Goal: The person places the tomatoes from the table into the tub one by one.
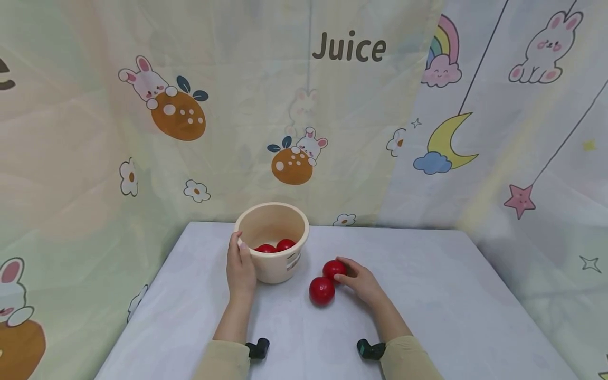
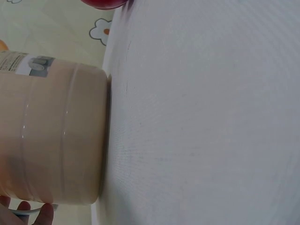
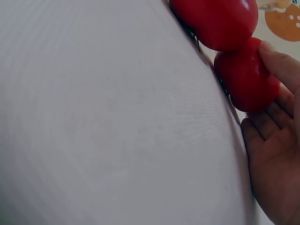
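Note:
A cream bucket [image 1: 272, 266] stands at the back left of the table, with several red tomatoes [image 1: 285, 244] visible inside. My left hand [image 1: 241, 269] holds the bucket by its left side near the rim. Low in the left wrist view, fingertips [image 2: 44, 214] show beside the bucket wall. Right of the bucket, my right hand [image 1: 362, 282] grips a tomato [image 1: 334, 269] between thumb and fingers. Another tomato [image 1: 322, 291] touches it on the near side. In the right wrist view, the thumb lies over the gripped tomato [image 3: 246, 77], the fingers behind it.
The table [image 1: 427, 306] is covered in white. Behind it hangs a printed cloth [image 1: 237, 158] with rabbits and oranges, close to the bucket. Dark wrist devices [image 1: 258, 349] sit at both sleeves.

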`<state>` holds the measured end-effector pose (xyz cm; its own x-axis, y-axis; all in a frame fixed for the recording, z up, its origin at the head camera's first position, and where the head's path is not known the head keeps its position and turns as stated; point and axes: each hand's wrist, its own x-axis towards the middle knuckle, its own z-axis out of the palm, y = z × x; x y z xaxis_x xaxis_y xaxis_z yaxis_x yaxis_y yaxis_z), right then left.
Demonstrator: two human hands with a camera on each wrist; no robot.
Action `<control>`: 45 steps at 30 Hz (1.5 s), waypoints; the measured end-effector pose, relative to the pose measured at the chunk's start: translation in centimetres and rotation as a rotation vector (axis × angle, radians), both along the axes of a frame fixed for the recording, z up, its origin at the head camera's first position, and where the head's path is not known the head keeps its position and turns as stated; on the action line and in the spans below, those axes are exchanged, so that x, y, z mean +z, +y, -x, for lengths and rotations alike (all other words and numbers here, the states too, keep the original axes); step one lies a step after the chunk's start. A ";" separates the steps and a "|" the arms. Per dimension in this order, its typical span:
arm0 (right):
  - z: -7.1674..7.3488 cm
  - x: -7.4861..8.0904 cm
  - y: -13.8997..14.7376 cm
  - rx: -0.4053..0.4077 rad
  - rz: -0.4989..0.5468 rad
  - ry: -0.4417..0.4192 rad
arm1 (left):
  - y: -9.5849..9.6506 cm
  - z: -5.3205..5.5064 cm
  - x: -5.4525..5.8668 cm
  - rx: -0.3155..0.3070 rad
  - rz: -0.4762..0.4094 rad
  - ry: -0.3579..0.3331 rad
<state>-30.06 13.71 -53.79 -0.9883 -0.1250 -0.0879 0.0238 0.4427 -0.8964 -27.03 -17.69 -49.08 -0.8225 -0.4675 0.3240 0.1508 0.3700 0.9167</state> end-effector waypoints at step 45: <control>1.2 6.3 0.0 -0.012 -0.034 0.062 | 0.0 0.3 -0.2 0.016 0.010 0.011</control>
<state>-31.24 13.70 -47.52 -0.9934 -0.1110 -0.0304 -0.0259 0.4728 -0.8808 -27.31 -17.67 -49.27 -0.8114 -0.4773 0.3373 0.1547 0.3811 0.9115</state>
